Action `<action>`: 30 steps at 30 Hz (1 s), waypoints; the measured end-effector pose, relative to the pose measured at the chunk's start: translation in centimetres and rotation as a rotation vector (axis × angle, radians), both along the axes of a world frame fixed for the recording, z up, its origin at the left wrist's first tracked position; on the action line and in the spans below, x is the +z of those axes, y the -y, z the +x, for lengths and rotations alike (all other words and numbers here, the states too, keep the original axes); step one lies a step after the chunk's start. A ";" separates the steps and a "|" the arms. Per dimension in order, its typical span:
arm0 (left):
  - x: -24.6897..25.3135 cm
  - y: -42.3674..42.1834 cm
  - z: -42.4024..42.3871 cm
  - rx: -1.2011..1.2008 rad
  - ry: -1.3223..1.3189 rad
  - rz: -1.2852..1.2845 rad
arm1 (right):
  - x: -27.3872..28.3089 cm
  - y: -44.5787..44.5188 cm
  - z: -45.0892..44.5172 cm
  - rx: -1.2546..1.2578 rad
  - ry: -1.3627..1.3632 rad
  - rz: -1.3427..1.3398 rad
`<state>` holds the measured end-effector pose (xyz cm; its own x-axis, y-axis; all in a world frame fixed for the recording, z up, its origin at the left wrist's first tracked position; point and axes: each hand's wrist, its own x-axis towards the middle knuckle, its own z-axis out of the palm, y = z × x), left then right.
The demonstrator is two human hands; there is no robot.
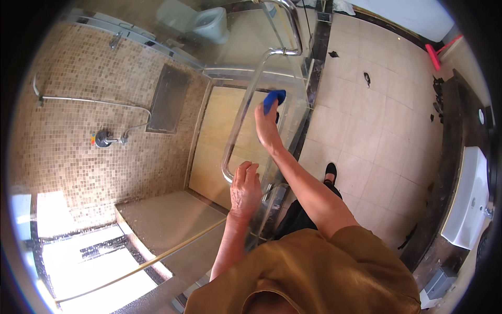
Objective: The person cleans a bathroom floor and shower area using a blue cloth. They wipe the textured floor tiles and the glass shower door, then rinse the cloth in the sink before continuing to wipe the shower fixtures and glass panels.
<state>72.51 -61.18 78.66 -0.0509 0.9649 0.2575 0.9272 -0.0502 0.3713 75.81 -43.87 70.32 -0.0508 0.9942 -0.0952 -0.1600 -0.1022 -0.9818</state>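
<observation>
A clear glass shower door (292, 84) stands before me, with a bent chrome tubular handle (240, 123). My right hand (267, 127) is shut on a blue cloth (275, 99) beside the handle's long bar, close to the glass. At the handle's lower bend is my left hand (246, 190), its fingers curled. Whether it grips the metal or only rests by it, I cannot tell.
Behind the glass are a mosaic-tiled wall (78, 165), a shower mixer (104, 138) and a toilet (211, 23). On the right, a white washbasin (466, 200) sits on a dark counter (429, 219). Small dark objects, including one (366, 79), lie on the tiled floor (364, 133).
</observation>
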 end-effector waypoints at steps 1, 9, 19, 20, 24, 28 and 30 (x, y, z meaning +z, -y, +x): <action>0.0 -0.5 -0.2 -0.026 -0.013 -0.018 | 0.6 -1.3 0.4 -0.019 -0.107 -0.023; 0.9 -8.7 2.0 -0.178 -0.024 0.052 | -12.6 -9.9 1.5 -0.145 -0.455 -0.478; 0.0 -16.5 3.4 -0.050 0.216 -0.004 | -8.5 -8.1 4.4 0.244 -0.714 -0.336; -0.1 -16.6 3.4 -0.041 0.225 -0.006 | -7.1 -10.2 4.4 0.173 -0.699 -0.356; 0.2 -17.6 5.0 0.023 0.310 -0.067 | -9.7 -18.6 3.8 -0.205 -0.424 -0.281; 0.3 -18.0 5.0 0.103 0.393 -0.116 | -9.7 -18.0 3.2 -0.141 -0.376 -0.268; -0.5 -18.8 4.9 0.158 0.472 -0.119 | -10.8 -16.9 1.9 -0.108 -0.203 -0.320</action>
